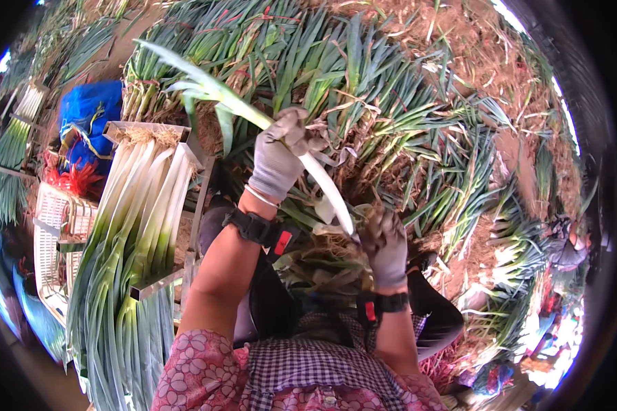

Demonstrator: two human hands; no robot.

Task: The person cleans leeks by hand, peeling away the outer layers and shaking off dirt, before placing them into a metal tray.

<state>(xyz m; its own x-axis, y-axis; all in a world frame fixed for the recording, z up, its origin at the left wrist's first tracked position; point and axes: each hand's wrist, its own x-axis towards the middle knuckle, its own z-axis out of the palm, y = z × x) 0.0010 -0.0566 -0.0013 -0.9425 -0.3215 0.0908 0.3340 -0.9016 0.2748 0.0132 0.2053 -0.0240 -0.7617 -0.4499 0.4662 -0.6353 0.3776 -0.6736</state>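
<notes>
My left hand, in a dirty grey-white glove, is closed round a leek. Its green leaves point up to the far left, and its white shank slants down to the right. A thin pale strip of skin hangs beside the shank near that hand. My right hand, gloved too, has its fingers curled by the leek's root end. Whether it touches the leek is unclear, and what lies in its fingers is hidden. Below the root end lie loose leaves and roots.
At left, a metal rack holds several cleaned leeks, roots away from me. Beside it are a white plastic basket, red string and a blue bag. Piled leeks cover the ground ahead and to the right, amid brown litter.
</notes>
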